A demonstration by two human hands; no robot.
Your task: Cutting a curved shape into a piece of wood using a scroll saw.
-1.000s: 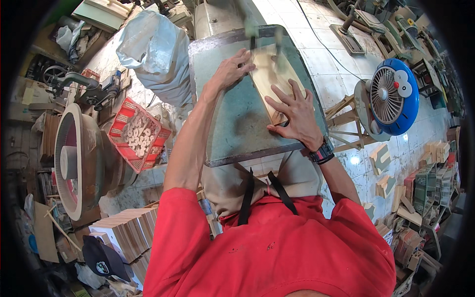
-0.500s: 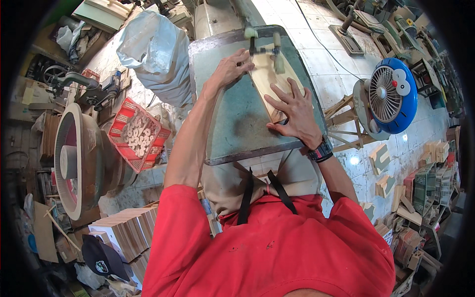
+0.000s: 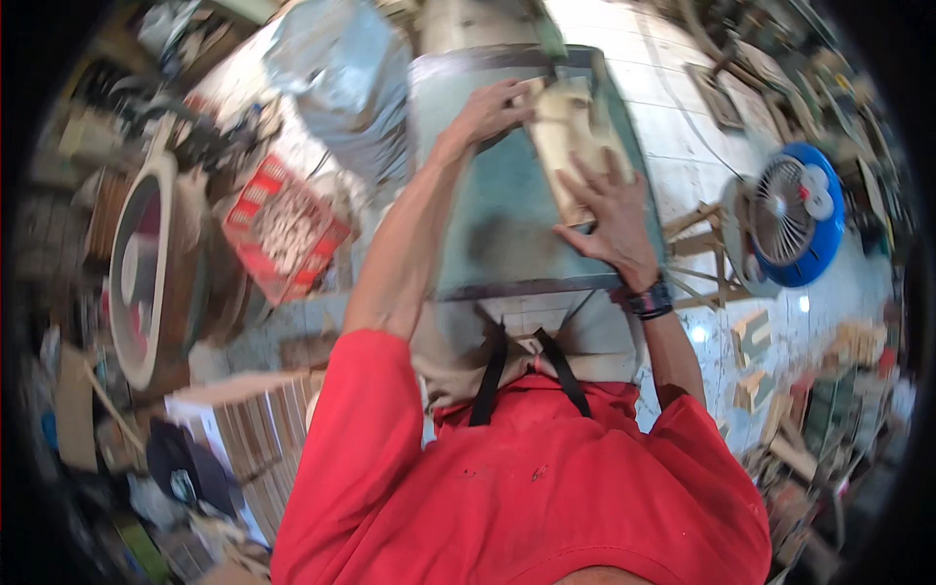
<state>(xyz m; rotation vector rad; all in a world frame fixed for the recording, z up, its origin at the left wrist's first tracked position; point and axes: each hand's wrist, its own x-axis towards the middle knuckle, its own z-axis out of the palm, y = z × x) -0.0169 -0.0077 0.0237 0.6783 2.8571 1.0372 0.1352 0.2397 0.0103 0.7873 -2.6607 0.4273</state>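
Observation:
A pale wooden board lies on the greenish, dark-edged machine table in front of me, under a blurred upright machine part at the table's far side. My left hand has its bent fingers closed on the board's far left edge. Across the board's near right part lies my right hand, fingers spread and thumb by the near end. A dark watch is on that wrist. Motion blur hides where the machine part meets the wood.
A red plastic basket of small pale pieces and a large round-rimmed machine wheel stand left. Beyond them is a bulging pale sack. A blue fan is at right. Stacked boards lie near left; cut wood blocks lie right.
The whole view has shifted, so the table and basket appear farther right. Both hands remain on the board, which lies at a slightly different place under the machine part.

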